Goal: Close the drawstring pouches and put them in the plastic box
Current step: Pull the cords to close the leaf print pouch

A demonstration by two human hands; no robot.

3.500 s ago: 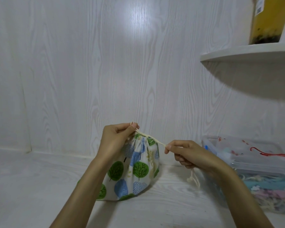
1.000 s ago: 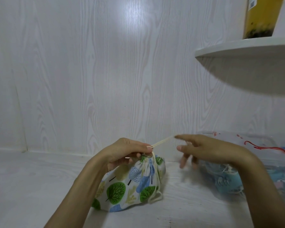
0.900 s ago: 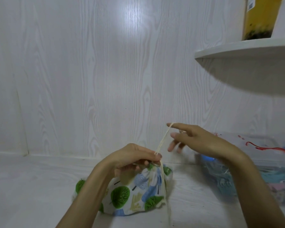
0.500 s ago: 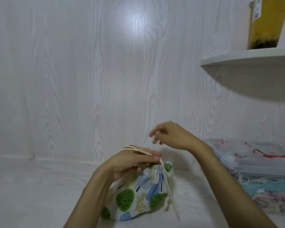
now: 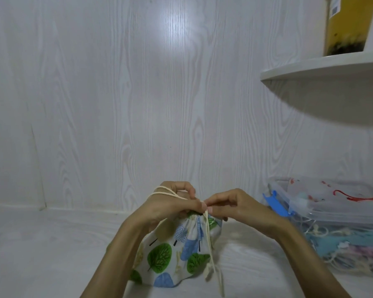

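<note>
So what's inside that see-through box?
The plastic box holds pouches: blue and pink fabric, cream strings, one red cord. Its bottom stays hidden underneath them.

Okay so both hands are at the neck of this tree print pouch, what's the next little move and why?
Probably pull the cord through with the right hand to finish the tie: it loops over the left hand, the pouch neck is gathered, ends hang loose.
</note>
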